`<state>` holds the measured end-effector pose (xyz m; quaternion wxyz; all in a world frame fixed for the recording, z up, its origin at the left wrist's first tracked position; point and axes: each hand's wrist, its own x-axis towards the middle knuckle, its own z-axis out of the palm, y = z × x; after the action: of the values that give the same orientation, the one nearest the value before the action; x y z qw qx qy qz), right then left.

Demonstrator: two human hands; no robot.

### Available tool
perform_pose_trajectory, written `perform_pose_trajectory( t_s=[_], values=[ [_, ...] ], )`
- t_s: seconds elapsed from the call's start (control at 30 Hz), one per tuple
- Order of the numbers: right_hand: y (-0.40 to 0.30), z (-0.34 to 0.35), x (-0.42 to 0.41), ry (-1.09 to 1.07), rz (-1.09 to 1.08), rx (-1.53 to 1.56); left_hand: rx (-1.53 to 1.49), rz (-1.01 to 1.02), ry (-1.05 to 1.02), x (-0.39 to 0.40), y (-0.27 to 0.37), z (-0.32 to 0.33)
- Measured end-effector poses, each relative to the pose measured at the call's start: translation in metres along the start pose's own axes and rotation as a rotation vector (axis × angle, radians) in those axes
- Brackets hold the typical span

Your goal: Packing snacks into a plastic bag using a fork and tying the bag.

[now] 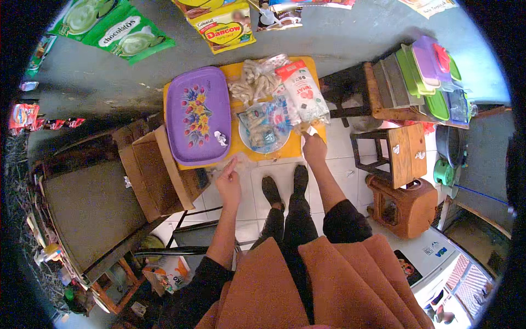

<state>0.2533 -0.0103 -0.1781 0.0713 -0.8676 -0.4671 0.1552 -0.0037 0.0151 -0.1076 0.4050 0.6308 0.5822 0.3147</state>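
My left hand (229,184) is in front of the yellow table's front edge, below the purple floral tray (174,123); its index finger is extended, and nothing shows clearly in it. At the table's front right corner, my right hand (314,146) is closed on a small white piece, perhaps paper (312,130). Between the hands, a clear and blue plastic package (257,123) lies on a white plate (248,142). Behind it are plastic bags of pale stick-shaped food (259,78). A red and white printed bag (305,90) lies at the right. Crumpled white paper (220,138) rests on the tray.
An open cardboard box (156,177) stands left of the yellow table (310,66). To the right are a wooden stool (404,154), a brown plastic stool (415,209) and a shelf with plastic containers (415,78). Printed sachets (224,28) hang on the wall.
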Motion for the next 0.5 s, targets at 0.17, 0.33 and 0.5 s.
perform_pose_trajectory(
  t_s=[0.17, 0.33, 0.5],
  values=[
    [0.006, 0.044, 0.014, -0.065, -0.178, 0.235, 0.04, -0.332, -0.051, 0.002, 0.015, -0.007],
    [0.003, 0.049, 0.016, -0.122, -0.211, 0.275, -0.067, -0.138, -0.018, -0.005, 0.003, 0.001],
    [0.001, 0.029, 0.008, -0.127, -0.253, 0.13, -0.067, -0.047, 0.036, -0.004, -0.003, 0.006]
  ],
)
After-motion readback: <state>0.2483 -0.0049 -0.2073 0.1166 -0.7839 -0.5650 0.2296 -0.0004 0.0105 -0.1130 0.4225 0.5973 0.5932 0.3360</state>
